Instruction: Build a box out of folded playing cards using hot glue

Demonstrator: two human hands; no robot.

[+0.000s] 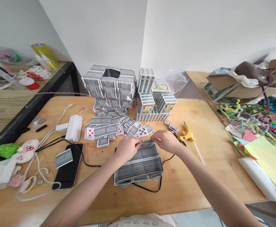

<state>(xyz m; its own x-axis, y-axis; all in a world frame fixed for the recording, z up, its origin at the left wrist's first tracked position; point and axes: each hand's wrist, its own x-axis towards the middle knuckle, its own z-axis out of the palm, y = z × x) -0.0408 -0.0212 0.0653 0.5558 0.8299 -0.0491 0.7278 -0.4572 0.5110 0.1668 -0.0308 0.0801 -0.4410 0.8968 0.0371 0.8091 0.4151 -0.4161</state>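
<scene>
A shallow open box made of playing cards (138,167) lies on the table in front of me, its grey patterned card backs facing up inside. My left hand (128,148) is closed in a pinch at the middle of the box's far rim. Close beside it, my right hand (164,141) pinches the same rim near the far right corner. Fingertips partly hide that stretch of the rim. Just beyond lie loose playing cards (106,130), some face up. A yellow glue gun (187,134) rests right of my right hand.
Behind the loose cards stand a stacked card structure (111,88) and several boxed card decks (154,97). At left are a black phone (68,167), a white power adapter (74,127) and cables. Coloured paper (266,151), pipe cleaners (249,116) and a cardboard box (244,82) occupy the right.
</scene>
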